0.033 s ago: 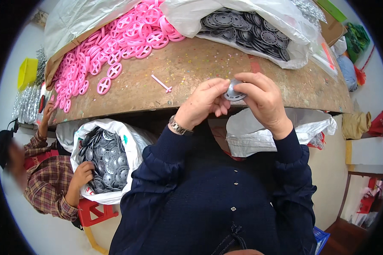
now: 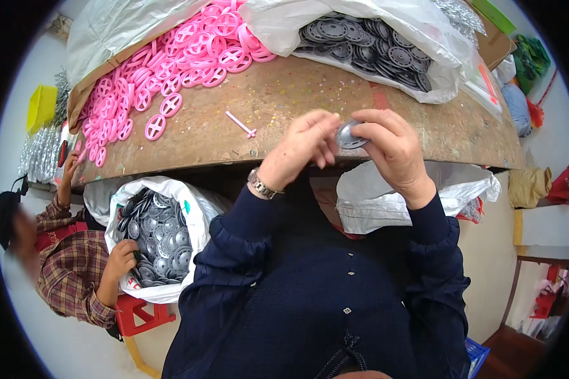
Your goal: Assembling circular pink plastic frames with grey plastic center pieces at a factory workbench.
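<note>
Between the thumb and fingers of my right hand (image 2: 392,148) is a round silver-grey plastic disc (image 2: 350,136) with small slots around its rim, held above the table's near edge. My left hand (image 2: 310,138) is just left of the disc, its fingers bent and their tips smeared by motion. I cannot make out whether it holds anything small. On the tabletop ahead of my left hand lies a thin pink stick (image 2: 239,124) with a crosspiece at one end.
Pink spoked rings (image 2: 199,47) heap at the far left of the table (image 2: 284,95). Grey discs spill from a white sack (image 2: 452,69) at the far right. Left of me, a person (image 2: 76,271) reaches into another sack of discs (image 2: 161,237). A red stool (image 2: 136,316) stands below it.
My left fingertips have drawn slightly back from the disc, which stays in my right hand. The other person's hand at the sack has barely moved.
</note>
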